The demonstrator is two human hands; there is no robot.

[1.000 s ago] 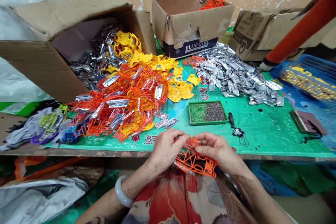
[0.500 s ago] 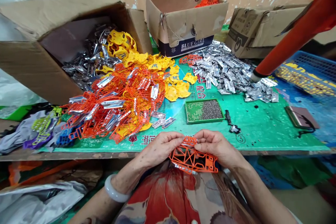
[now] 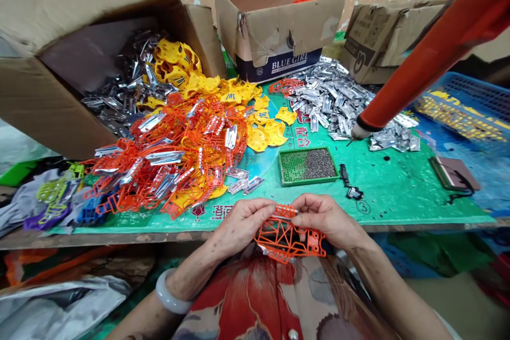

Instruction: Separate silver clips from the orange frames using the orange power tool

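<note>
An orange plastic lattice frame [image 3: 292,239] is held between my two hands, over my lap at the table's front edge. My left hand [image 3: 243,226] pinches its upper left part between thumb and fingers. On the other side my right hand [image 3: 324,220] grips the upper right part. Silvery strips show along the frame's near edge and by its top grid. Just beyond the hands lies a green tray [image 3: 308,166] with many tiny dark metal pieces on its right side. Small black parts [image 3: 350,183] rest beside that tray.
Left of centre is a heap of orange frames [image 3: 159,164], with yellow shells [image 3: 266,130] behind. Silver pieces [image 3: 334,95] are piled at the back right. An orange power screwdriver [image 3: 414,64] hangs over them. Cardboard boxes [image 3: 279,32] line the wall.
The hanging screwdriver's tip has shifted left and down in view, partly as the camera turned. Both hands keep hold of the orange frame, with a slight tilt.
</note>
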